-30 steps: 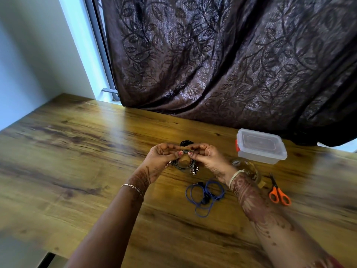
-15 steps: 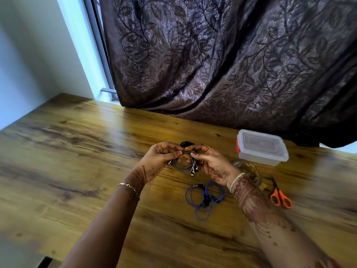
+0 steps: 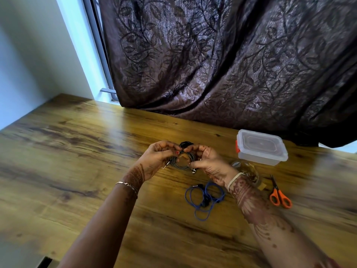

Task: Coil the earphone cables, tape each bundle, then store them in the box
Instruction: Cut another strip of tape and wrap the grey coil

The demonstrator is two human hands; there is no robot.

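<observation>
Grey coil (image 3: 180, 163) is up off the table (image 3: 77, 155), held between both hands around the middle of the view. Left hand (image 3: 156, 158) and right hand (image 3: 211, 164) each pinch it at the top with fingertips curled in, nearly touching each other. The plug pokes out at the coil's 8 o'clock and the buds dangle at about 4.

Handling-wise, I'd say this stuff is super light, thin and springy. The loops will want to pop open the second the pinch loosens. It isn't fragile exactly, but I wouldn't yank near the buds or plug. The best grip is probably across all the strands at one spot, leaving a bare stretch for the tape.

Count:
- 3 earphone cables: grey in hand, blue (image 3: 204, 198) loose on the table at 5 o'clock from the hands, and black (image 3: 185, 146) peeking out at 12, mostly hidden
- 1 box (image 3: 261, 149) at 3 o'clock, lid on
- 1 tape roll (image 3: 250, 172), half behind the right wrist
- 1 scissors (image 3: 280, 197) at 4 o'clock
</observation>
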